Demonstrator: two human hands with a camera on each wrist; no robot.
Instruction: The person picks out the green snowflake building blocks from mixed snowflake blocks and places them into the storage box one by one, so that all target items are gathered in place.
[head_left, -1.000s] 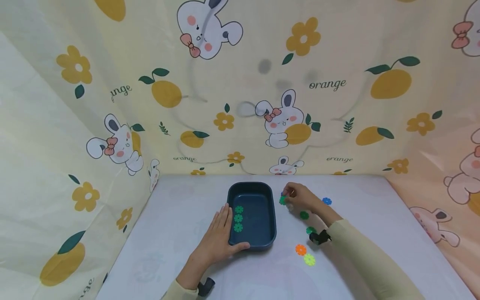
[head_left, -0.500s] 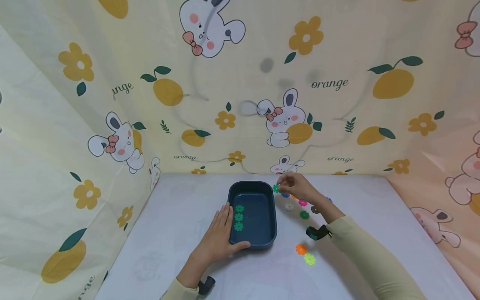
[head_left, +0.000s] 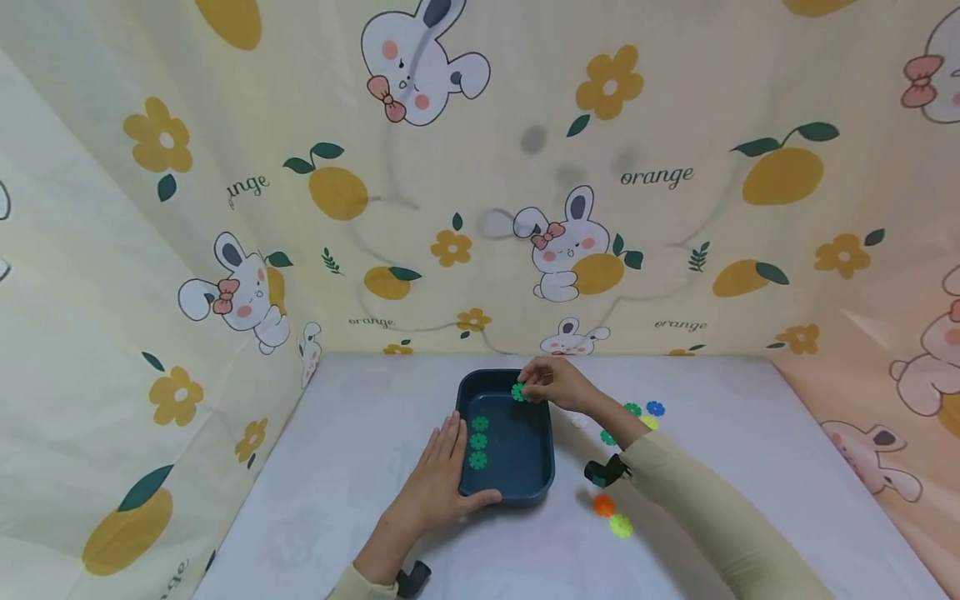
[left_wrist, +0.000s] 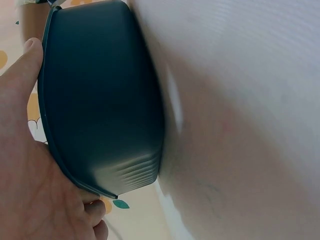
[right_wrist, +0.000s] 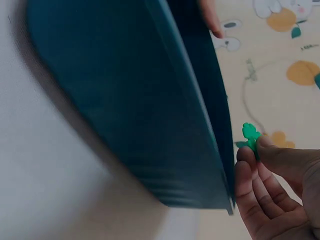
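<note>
I am seated at a white table (head_left: 352, 467), hung round with a curtain printed with rabbits and oranges. A dark blue tray (head_left: 542, 467) sits in front of me. My left hand (head_left: 438, 479) lies against its left wall, fingers straight along the side and thumb curved round the near corner, steadying it. My right hand (head_left: 553, 385) hangs over the far right part of the tray, pinching a green flower disc (head_left: 518, 392) between thumb and fingertips; the wrist view shows the disc (right_wrist: 251, 136) edge-on at my fingertips, above the tray rim. Three green discs (head_left: 478, 441) already lie in a column along the tray's left side. More discs rest on the table to the right of the tray: green, blue (head_left: 656, 408), orange (head_left: 603, 505) and yellow-green (head_left: 619, 526).

I judge this to be the placing step: the disc is carried over the tray and not yet let go. The next move calls for lowering it beside the others and loosening the pinch.
</note>
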